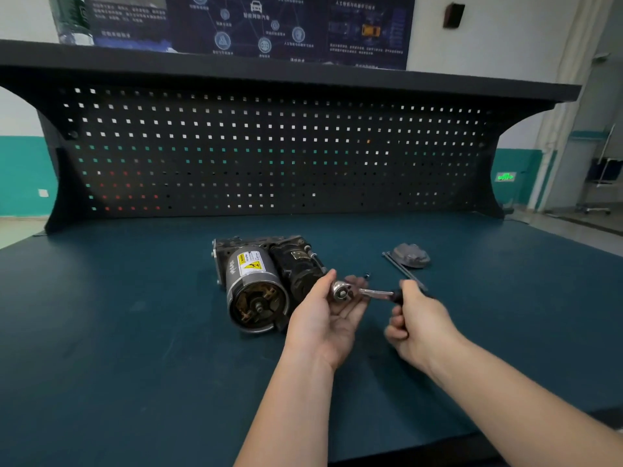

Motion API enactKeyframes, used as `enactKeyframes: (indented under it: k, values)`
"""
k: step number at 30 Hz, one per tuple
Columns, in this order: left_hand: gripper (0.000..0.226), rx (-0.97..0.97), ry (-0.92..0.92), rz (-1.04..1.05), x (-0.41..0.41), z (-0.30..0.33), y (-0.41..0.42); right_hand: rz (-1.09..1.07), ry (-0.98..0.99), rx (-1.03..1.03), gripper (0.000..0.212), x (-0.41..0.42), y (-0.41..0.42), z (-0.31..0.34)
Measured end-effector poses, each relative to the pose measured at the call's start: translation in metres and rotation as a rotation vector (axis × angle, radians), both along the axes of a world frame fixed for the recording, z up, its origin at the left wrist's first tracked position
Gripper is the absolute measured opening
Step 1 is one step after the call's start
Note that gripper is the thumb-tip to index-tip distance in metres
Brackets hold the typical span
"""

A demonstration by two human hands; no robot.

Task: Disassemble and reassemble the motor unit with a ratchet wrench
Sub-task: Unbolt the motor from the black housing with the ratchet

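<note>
Head view: the left hand (328, 315), palm up, cups the shiny round head of the ratchet wrench (357, 292). The right hand (418, 323) is curled tight round its black handle. The motor unit (263, 281) lies on the bench (135, 332), its end open.

Both hands (371, 315) hold ratchet wrench (357, 292) beside motor unit (263, 281).

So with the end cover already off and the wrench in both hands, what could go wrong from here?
1. The motor unit lies on its side, unheld by either hand; it might roll once torque is applied.
2. The small fastener lies loose near the left hand and could be knocked away.
3. The long bolts beside the cover sit close to the right hand gripping the ratchet wrench.
</note>
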State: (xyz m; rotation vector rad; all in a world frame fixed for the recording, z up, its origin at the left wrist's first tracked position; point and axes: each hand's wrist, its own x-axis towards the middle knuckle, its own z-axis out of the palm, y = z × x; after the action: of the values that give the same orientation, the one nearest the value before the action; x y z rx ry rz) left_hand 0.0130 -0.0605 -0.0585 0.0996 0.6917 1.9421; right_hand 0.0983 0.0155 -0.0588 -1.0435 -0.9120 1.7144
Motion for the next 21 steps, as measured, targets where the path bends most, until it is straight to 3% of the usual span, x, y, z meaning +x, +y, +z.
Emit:
enactKeyframes:
  k: [5,7,10,14,16,18,21]
  values:
    - [0.033,-0.027,0.086,-0.029,0.000,0.000,-0.003,-0.073,-0.287,0.766,0.031,0.002,0.002,0.054]
    - [0.034,-0.020,0.091,-0.027,-0.001,0.001,-0.003,-0.081,-0.392,0.918,0.031,-0.005,-0.004,0.063]
    - [0.029,-0.018,0.053,-0.024,-0.001,0.001,-0.002,-0.114,-0.286,0.795,0.029,-0.010,-0.005,0.051]
    - [0.026,-0.011,0.013,-0.021,-0.001,0.002,-0.001,-0.033,0.121,0.002,0.027,-0.003,-0.007,0.005]
    - [0.028,-0.015,0.018,-0.022,-0.003,0.002,-0.001,0.026,0.172,-0.169,0.026,-0.003,-0.010,-0.006]
    - [0.027,-0.021,0.045,-0.015,-0.003,0.001,0.000,0.002,0.112,-0.027,0.026,-0.002,-0.007,0.006]
    - [0.025,-0.036,0.088,0.005,-0.001,-0.001,-0.001,-0.056,-0.096,0.475,0.026,0.000,-0.001,0.038]
